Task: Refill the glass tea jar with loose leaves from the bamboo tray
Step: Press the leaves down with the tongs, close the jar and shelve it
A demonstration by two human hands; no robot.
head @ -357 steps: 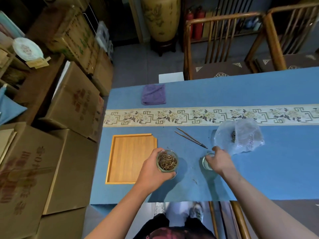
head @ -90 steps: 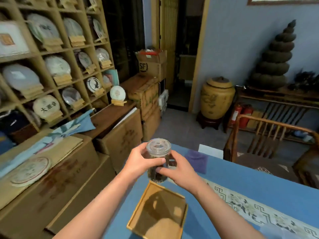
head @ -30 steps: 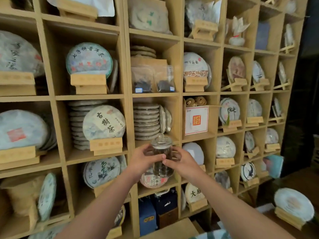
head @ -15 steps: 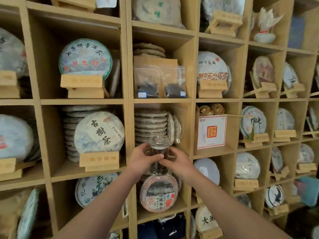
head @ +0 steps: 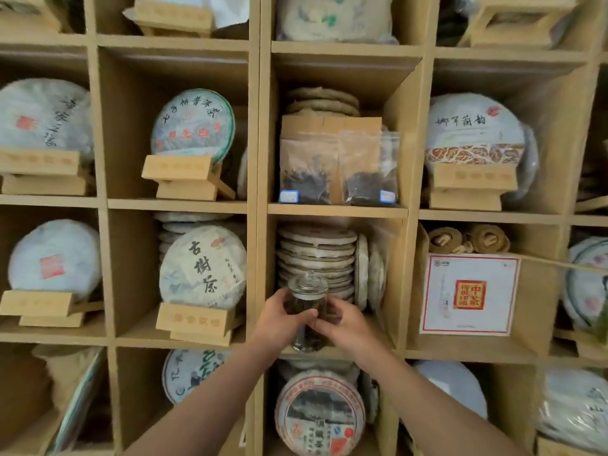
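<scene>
At far left sits a white-wrapped cake (head: pixel 54 255) on a wooden stand (head: pixel 42 307). One cubby over, a cake with black brush characters (head: pixel 202 266) leans upright on its own stand (head: pixel 194 322). Your left hand (head: pixel 279 320) wraps the jar (head: pixel 307 311) from the left, thumb across the glass front. The jar stands upright, lid (head: pixel 308 284) on, dark leaves showing through the glass, at the front edge of the middle cubby, its base at the shelf board (head: pixel 335 350); whether it rests on the board you cannot tell. Just behind it rises a stack of flat cakes (head: pixel 316 255). Your right hand (head: pixel 345 327) grips the jar from the right, fingers curled onto the glass. Above, two clear bags of dark leaves (head: pixel 339 169) stand side by side. Further right, a white box with a red seal (head: pixel 468 294) fills the next cubby.
</scene>
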